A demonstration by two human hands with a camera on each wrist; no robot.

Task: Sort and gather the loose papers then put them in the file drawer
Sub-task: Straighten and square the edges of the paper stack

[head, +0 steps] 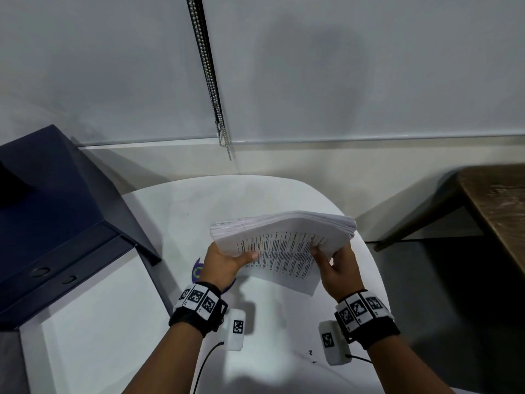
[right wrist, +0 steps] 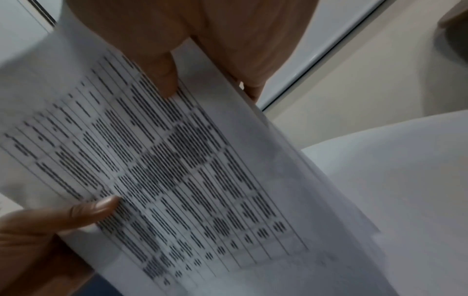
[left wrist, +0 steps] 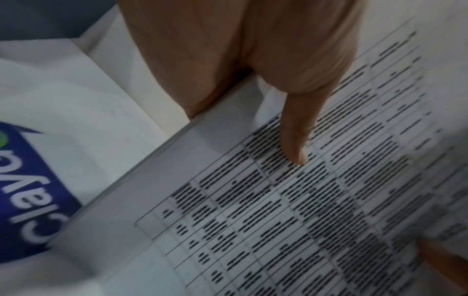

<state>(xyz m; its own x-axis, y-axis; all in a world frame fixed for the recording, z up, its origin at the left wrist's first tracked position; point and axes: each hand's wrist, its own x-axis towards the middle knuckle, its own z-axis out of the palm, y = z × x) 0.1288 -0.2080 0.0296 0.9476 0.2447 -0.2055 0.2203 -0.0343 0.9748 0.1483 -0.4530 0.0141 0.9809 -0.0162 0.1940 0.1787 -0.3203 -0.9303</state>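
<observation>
A thick stack of printed papers with table text is held tilted above a white round table. My left hand grips its left side, thumb on the printed face and fingers hidden behind. My right hand grips the right side the same way. In the left wrist view the stack of papers lies under my thumb. In the right wrist view the stack of papers is pinched by my right thumb, and the left thumb shows at the lower left. A dark blue file cabinet stands at the left.
A blue and green round logo sits on the table under my left hand. A brown wooden table stands at the right. A bead chain hangs down the white wall ahead.
</observation>
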